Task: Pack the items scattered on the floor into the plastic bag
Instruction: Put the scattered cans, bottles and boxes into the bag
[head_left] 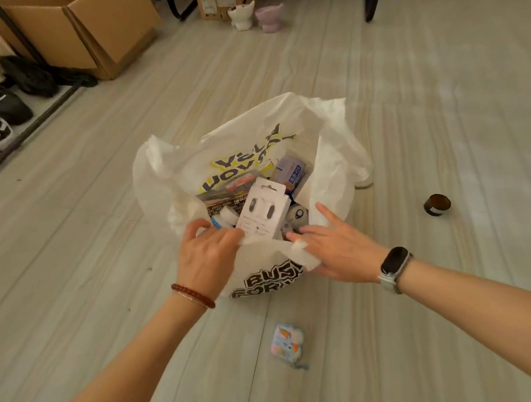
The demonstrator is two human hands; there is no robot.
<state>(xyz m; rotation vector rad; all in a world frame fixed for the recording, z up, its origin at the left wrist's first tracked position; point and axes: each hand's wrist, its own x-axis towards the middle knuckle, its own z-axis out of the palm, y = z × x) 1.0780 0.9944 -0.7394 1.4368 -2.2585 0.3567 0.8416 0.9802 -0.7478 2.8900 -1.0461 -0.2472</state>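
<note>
While my left hand [210, 254] pinches the near rim of the plastic bag [332, 153] and keeps its mouth spread, my right hand [335, 247] lies at the same rim with the fingers mostly straight, a fold of the white film caught under them; whether that hand truly grips the film I cannot tell, though it looks more like resting than pinching. The bag stands on the floor [438, 97] straight ahead of me, already well filled; a white carded box [263, 210] stands upright at the front of the load, with a pale blue packet [292, 169] behind it.

Two things lie outside the bag; the small pastel rainbow charm [287, 342] sits on the floor just on my side of the bag, between my two forearms and below both hands; the brown jar [437, 204] sits well apart to the right, level with the bag's mouth.

I judge the charm the nearer pick; it lies back towards me from the right hand, its long axis roughly upright in view, so that hand would draw back and down while the left holds the mouth open; the jar is also on the right hand's side.
</note>
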